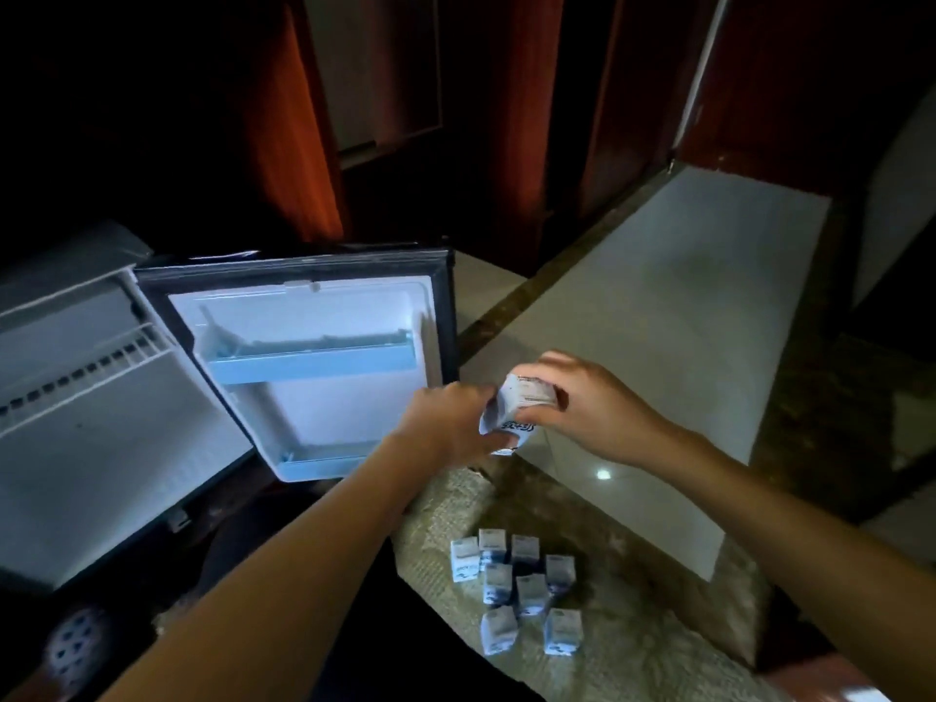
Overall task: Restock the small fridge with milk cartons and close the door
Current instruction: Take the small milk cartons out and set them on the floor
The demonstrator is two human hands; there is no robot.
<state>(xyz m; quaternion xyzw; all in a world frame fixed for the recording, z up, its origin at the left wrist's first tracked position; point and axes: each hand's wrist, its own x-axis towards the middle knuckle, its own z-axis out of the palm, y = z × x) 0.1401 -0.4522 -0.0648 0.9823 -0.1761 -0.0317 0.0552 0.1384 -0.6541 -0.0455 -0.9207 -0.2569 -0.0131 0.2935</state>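
The small fridge [76,412] stands at the left with its door [314,367] swung wide open, showing an upper door shelf [309,359] and a lower one, both without cartons. A white and blue milk carton [514,410] is held tilted in the air just right of the door's edge. My left hand [451,423] grips its lower left side and my right hand [587,402] grips its top right. Several more small milk cartons [516,585] stand in a cluster on the rug below my arms.
A beige patterned rug [633,625] lies under the cartons, next to pale floor tiles [658,321]. Dark wooden panels and doors [456,119] fill the background. A wire shelf [86,367] crosses the fridge's inside.
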